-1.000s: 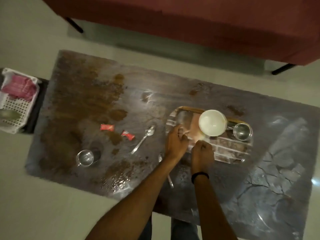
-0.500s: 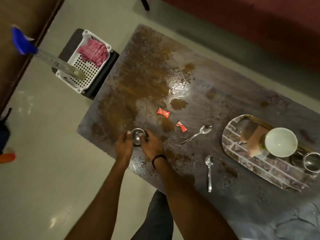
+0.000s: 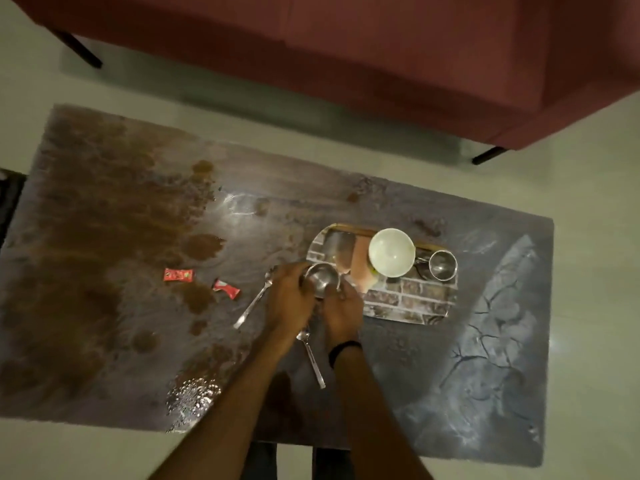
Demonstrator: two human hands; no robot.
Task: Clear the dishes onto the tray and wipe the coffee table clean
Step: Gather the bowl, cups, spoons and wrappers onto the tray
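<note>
We clamp both hands, left (image 3: 289, 299) and right (image 3: 341, 306), on the steel cup (image 3: 322, 277); set it upright on the tray (image 3: 408, 301) beside the white bowl (image 3: 391, 252).

Small steel cup (image 3: 321, 278) upright at tray's (image 3: 412, 303) left edge, frame centre. White bowl (image 3: 391, 252), second steel cup (image 3: 442, 265) on tray. Two spoons (image 3: 254, 301) on stained coffee table (image 3: 104, 254).

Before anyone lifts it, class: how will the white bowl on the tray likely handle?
The white bowl looks ceramic, so probably rigid, fairly heavy and breakable. It seems perched on something on the tray, so it may tip if nudged. Its smooth glaze could be slippery.
</note>
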